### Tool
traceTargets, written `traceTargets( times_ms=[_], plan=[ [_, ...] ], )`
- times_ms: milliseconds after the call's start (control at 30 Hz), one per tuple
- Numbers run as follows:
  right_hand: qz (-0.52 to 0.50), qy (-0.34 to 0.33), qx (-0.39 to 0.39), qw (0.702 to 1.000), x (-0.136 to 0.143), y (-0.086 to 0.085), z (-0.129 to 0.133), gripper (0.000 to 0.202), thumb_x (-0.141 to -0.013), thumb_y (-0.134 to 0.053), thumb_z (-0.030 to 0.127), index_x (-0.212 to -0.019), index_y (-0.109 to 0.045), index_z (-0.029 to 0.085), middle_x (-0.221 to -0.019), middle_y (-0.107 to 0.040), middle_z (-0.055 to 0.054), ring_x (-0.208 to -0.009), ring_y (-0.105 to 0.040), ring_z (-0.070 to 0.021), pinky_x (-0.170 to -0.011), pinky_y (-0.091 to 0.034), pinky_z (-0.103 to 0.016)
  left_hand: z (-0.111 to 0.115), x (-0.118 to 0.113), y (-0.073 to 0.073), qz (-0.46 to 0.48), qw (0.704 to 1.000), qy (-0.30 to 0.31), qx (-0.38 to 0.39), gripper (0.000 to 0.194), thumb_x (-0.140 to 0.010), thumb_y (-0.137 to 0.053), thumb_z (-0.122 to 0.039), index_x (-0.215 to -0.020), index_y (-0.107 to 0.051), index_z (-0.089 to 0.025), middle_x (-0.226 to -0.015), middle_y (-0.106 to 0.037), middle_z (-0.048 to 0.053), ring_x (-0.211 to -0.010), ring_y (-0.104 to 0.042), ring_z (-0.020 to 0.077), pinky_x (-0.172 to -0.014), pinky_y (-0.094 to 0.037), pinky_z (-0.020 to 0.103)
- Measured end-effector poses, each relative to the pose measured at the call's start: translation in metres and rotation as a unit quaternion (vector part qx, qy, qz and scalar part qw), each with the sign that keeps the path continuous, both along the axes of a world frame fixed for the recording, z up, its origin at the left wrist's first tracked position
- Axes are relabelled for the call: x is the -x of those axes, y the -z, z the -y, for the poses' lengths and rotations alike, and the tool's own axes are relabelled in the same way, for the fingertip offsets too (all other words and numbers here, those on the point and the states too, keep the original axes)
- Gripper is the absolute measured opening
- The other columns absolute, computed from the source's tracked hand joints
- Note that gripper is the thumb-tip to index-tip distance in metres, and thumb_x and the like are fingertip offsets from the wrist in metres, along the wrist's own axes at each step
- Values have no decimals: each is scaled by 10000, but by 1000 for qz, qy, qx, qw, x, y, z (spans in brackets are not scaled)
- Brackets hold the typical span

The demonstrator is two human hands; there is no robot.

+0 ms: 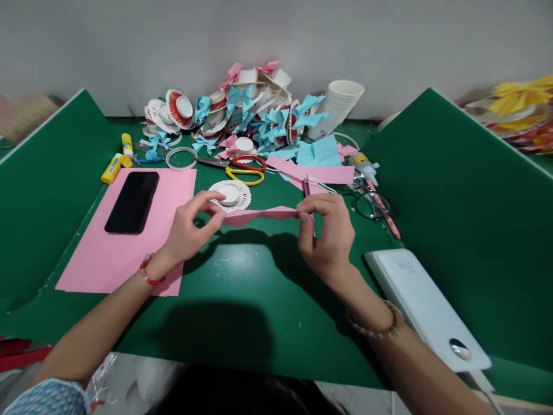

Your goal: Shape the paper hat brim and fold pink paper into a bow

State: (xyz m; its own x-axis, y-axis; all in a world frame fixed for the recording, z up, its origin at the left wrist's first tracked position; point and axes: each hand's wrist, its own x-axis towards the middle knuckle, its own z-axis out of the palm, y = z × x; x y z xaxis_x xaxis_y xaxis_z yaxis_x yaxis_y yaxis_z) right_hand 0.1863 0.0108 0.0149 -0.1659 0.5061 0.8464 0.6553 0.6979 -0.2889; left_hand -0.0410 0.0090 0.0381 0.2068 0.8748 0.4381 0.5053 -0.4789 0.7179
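Note:
A folded pink paper strip (pixel 261 214) stretches between my two hands, above the green table. My left hand (pixel 194 222) pinches its left end between thumb and fingertips. The right end is pinched in my right hand (pixel 326 233), which also has a dark slim pen-like stick (pixel 306 190) tucked between its fingers. Just behind the strip lies a white scalloped paper disc (pixel 242 199) with a small round cup base at its centre. Scissors (pixel 242 168) with one red and one yellow handle rest farther back, partly opened.
Pink sheets (pixel 129 268) carry a black phone (pixel 132 203) on the left. Glue sticks (pixel 113 167), a tape ring (pixel 181 158), piled paper hats with bows (pixel 246 112) and stacked cups (pixel 339 106) stand behind. Eyeglasses (pixel 372 205) and a white power bank (pixel 425 305) lie right, between green partitions (pixel 470 219).

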Motion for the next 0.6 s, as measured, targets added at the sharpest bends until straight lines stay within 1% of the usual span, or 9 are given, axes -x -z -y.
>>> traceTargets(
  times_ms=[33, 100, 200, 300, 400, 500, 567, 600],
  plan=[
    [-7, -2, -16, 1000, 1, 0, 2, 166, -811, -461, 60, -886, -459, 208, -779, -548, -35, -742, -553, -165, -665, -455, -318, 3, -4, -3, 34, 999, 14, 19, 193, -797, -562, -241, -969, -601, -163, -851, -682, 36, -759, -644, 135, -697, -496, 264],
    [-18, -9, -41, 999, 4, -1, 6, 180, -801, -473, 59, -901, -471, 208, -783, -565, -37, -737, -563, -165, -662, -461, -322, 8, -8, -7, 75, 996, 30, 31, 177, -775, -605, -225, -941, -622, -168, -930, -685, 43, -849, -641, 141, -736, -508, 250],
    [-27, -19, -72, 997, 7, -4, 11, 203, -794, -476, 51, -914, -486, 214, -765, -577, -32, -709, -569, -161, -634, -467, -315, 13, -10, -12, 111, 993, 38, 25, 101, -743, -644, -174, -843, -660, -174, -876, -705, 26, -840, -647, 140, -732, -522, 243],
    [-23, -29, -94, 995, 7, -6, 15, 215, -777, -507, 47, -919, -512, 209, -764, -585, -36, -698, -575, -158, -604, -469, -301, 14, -9, -13, 138, 989, 46, 5, 116, -699, -695, -164, -812, -676, -182, -822, -710, 17, -797, -652, 142, -722, -533, 256],
    [-3, -49, -98, 994, 6, -7, 18, 188, -761, -547, 74, -905, -537, 195, -779, -592, -53, -707, -577, -164, -586, -471, -299, 14, -9, -11, 161, 985, 56, -21, 154, -669, -729, -164, -815, -686, -192, -810, -705, 14, -788, -647, 143, -718, -533, 266],
    [8, -76, -91, 993, 8, -7, 20, 141, -769, -535, 105, -872, -554, 199, -777, -584, -59, -689, -566, -163, -566, -475, -302, 14, -10, -10, 183, 981, 65, -28, 210, -651, -741, -130, -839, -691, -206, -814, -700, 6, -774, -642, 133, -693, -531, 249],
    [-18, -91, -75, 993, 11, -7, 22, 134, -767, -536, 112, -856, -562, 209, -780, -576, -53, -690, -562, -161, -571, -484, -303, 14, -9, -10, 193, 978, 74, -23, 253, -637, -746, -107, -861, -694, -212, -832, -701, 10, -804, -643, 139, -716, -533, 249],
    [-48, -99, -54, 992, 12, -8, 22, 138, -762, -550, 117, -856, -565, 217, -797, -576, -50, -713, -568, -164, -591, -494, -308, 15, -8, -11, 196, 977, 83, -14, 271, -636, -747, -102, -878, -695, -212, -856, -703, 17, -835, -643, 146, -740, -534, 254]
  ],
)
